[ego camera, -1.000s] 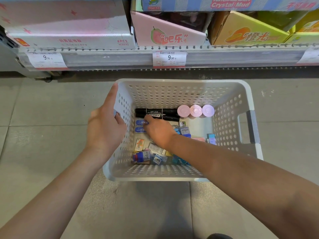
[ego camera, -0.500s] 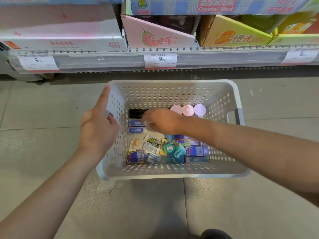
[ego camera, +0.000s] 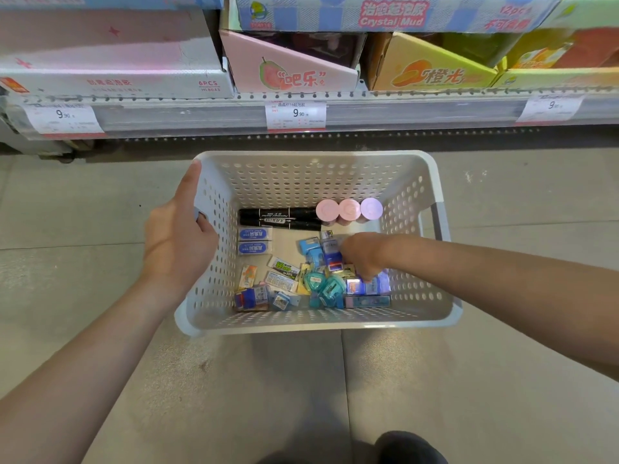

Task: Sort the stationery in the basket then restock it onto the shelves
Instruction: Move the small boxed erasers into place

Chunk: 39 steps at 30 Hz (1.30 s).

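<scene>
A white perforated basket [ego camera: 311,182] stands on the floor. My left hand [ego camera: 177,242] grips its left wall, thumb along the rim and fingers through the handle slot. Inside lie two black markers [ego camera: 278,218] and three round pastel caps [ego camera: 350,209] at the back, two blue erasers [ego camera: 254,241] on the left, teal sharpeners [ego camera: 323,284] and several small packets. My right hand [ego camera: 363,256] reaches down into the right side among small blue boxes [ego camera: 330,252], fingers curled downward; what they hold is hidden.
A shelf edge with price tags [ego camera: 294,113] runs above the basket, carrying a pink display box [ego camera: 294,75], a yellow box [ego camera: 428,75] and a pale carton [ego camera: 110,61]. Grey floor tiles surround the basket. A dark shoe [ego camera: 408,447] shows at the bottom.
My right hand moved from the black markers at the back to the right side of the basket among the small boxes. My left hand kept its grip on the basket wall.
</scene>
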Each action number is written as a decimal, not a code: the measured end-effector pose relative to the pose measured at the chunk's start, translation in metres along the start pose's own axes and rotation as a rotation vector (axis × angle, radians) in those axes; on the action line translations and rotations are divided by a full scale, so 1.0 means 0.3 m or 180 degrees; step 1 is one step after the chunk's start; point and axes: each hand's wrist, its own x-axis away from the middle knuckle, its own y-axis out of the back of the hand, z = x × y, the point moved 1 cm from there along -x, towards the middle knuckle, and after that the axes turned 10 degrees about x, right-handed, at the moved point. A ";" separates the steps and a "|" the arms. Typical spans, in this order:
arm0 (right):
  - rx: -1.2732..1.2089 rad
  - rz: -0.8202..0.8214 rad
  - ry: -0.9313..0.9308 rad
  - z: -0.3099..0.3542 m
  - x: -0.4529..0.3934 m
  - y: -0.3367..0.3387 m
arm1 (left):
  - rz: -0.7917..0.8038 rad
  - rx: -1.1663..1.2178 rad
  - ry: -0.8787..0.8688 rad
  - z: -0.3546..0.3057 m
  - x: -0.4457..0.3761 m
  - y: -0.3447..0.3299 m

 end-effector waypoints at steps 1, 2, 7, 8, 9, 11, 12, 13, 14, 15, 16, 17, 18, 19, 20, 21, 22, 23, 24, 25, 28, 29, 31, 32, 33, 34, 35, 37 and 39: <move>-0.0117 0.0053 -0.0019 0.001 -0.007 -0.004 | 0.0004 -0.0024 0.0000 0.001 -0.001 0.000; -0.0233 0.0086 -0.0028 0.001 -0.010 -0.008 | 0.0008 -0.0041 0.0005 0.002 -0.002 0.000; -0.0964 0.0125 0.0032 -0.013 -0.040 -0.033 | 0.0028 -0.0066 0.0034 -0.006 0.001 0.002; -0.1079 0.0115 0.0072 -0.009 -0.042 -0.035 | 0.0032 -0.0074 0.0024 -0.005 0.001 0.001; -0.1106 0.0094 0.0104 -0.004 -0.045 -0.037 | 0.0038 -0.0073 0.0023 -0.006 0.000 0.001; -0.0941 -0.0021 0.0161 0.010 -0.053 -0.041 | 0.0042 -0.0065 0.0051 -0.007 -0.001 0.001; -0.0843 -0.0087 0.0188 0.017 -0.052 -0.039 | 0.0040 -0.0068 0.0072 -0.006 -0.002 0.001; -0.0801 -0.0124 0.0200 0.019 -0.053 -0.036 | 0.0039 -0.0076 0.0088 -0.008 -0.003 0.001; -0.0802 -0.0121 0.0218 0.019 -0.052 -0.032 | 0.0033 -0.0087 0.0091 -0.007 -0.003 0.000; -0.0821 -0.0094 0.0242 0.018 -0.051 -0.027 | 0.0027 -0.0092 0.0088 -0.007 -0.004 -0.001; -0.0834 -0.0066 0.0261 0.017 -0.049 -0.021 | 0.0019 -0.0096 0.0083 -0.006 -0.004 -0.002; -0.0848 -0.0038 0.0264 0.017 -0.046 -0.015 | 0.0016 -0.0104 0.0082 -0.005 -0.005 -0.002; -0.0831 -0.0006 0.0283 0.018 -0.044 -0.009 | 0.0012 -0.0111 0.0081 -0.003 -0.006 -0.003; -0.0829 0.0029 0.0313 0.019 -0.045 -0.007 | 0.0013 -0.0109 0.0078 -0.002 -0.006 -0.002; -0.0836 0.0036 0.0327 0.020 -0.043 -0.004 | 0.0016 -0.0100 0.0070 0.000 -0.007 -0.002; -0.0875 0.0005 0.0322 0.018 -0.044 -0.003 | 0.0022 -0.0081 0.0067 0.000 -0.006 -0.002; -0.0958 0.0006 0.0307 0.013 -0.044 0.000 | 0.0025 -0.0055 0.0066 0.001 -0.005 -0.001; -0.1150 0.0043 0.0289 0.005 -0.042 0.001 | 0.0028 -0.0028 0.0069 0.001 -0.004 0.000; -0.1261 0.0083 0.0252 -0.004 -0.039 0.005 | 0.0027 -0.0008 0.0069 0.002 -0.004 0.001; -0.1300 0.0127 0.0239 -0.013 -0.034 0.011 | 0.0028 0.0003 0.0071 0.001 -0.003 0.001; -0.0626 0.0360 0.0120 -0.037 -0.037 0.025 | 0.0028 0.0016 0.0046 0.001 -0.003 0.000; -0.0244 0.0497 0.0025 -0.039 -0.036 0.028 | 0.0037 0.0023 0.0037 0.001 -0.003 0.000; 0.0332 0.0691 -0.0118 -0.029 -0.014 0.034 | 0.0060 0.0033 0.0023 0.004 -0.004 0.001; 0.0434 0.0705 -0.0130 -0.023 0.002 0.037 | 0.0066 0.0048 0.0022 0.005 -0.004 0.001; 0.0376 0.0719 -0.0133 -0.021 0.009 0.034 | 0.0074 0.0069 0.0023 0.004 -0.004 0.002; 0.0258 0.0775 -0.0132 -0.018 0.016 0.031 | 0.0078 0.0085 0.0021 0.004 -0.004 0.001; 0.0169 0.0854 -0.0102 -0.016 0.017 0.027 | 0.0082 0.0093 0.0020 0.002 -0.003 0.002; 0.0074 0.0942 -0.0110 -0.013 0.012 0.023 | 0.0066 0.0078 0.0017 0.001 -0.002 0.001; 0.0169 0.0835 -0.0165 -0.007 0.023 0.031 | 0.0022 0.0037 0.0021 0.002 -0.003 0.000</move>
